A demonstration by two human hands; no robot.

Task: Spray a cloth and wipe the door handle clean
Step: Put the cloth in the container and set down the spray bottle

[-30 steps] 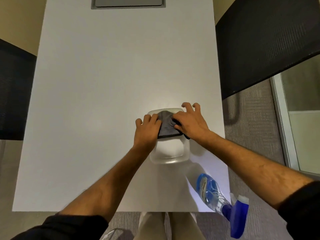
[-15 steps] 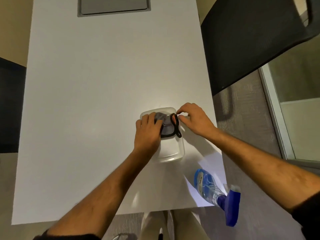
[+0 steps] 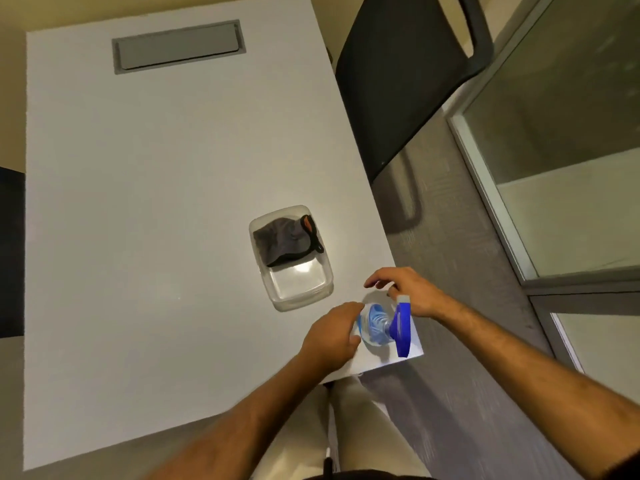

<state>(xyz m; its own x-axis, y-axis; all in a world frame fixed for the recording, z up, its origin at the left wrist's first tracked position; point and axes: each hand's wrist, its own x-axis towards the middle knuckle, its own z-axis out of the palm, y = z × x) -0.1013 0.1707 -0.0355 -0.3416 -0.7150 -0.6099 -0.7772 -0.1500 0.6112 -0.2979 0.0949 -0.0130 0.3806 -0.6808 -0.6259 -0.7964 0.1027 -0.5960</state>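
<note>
A grey cloth [image 3: 284, 242] with a black edge and an orange tag lies bunched in the far half of a clear plastic container [image 3: 301, 299] on the white table [image 3: 138, 202]. At the table's near right corner stands a clear spray bottle [image 3: 375, 323] with a blue trigger head. My left hand [image 3: 332, 336] is wrapped against the bottle's left side. Just behind the trigger head, my right hand [image 3: 408, 292] hovers with its fingers apart, holding nothing. No door handle is in view.
A dark chair [image 3: 398, 81] stands at the table's right side. Further right is a metal-framed glass partition [image 3: 554, 133] above grey carpet. A grey cable hatch [image 3: 178, 46] is set in the table's far end.
Both hands have let go of the cloth, which now lies in the container, and have moved back to the spray bottle at the near right corner. The view has shifted right.
</note>
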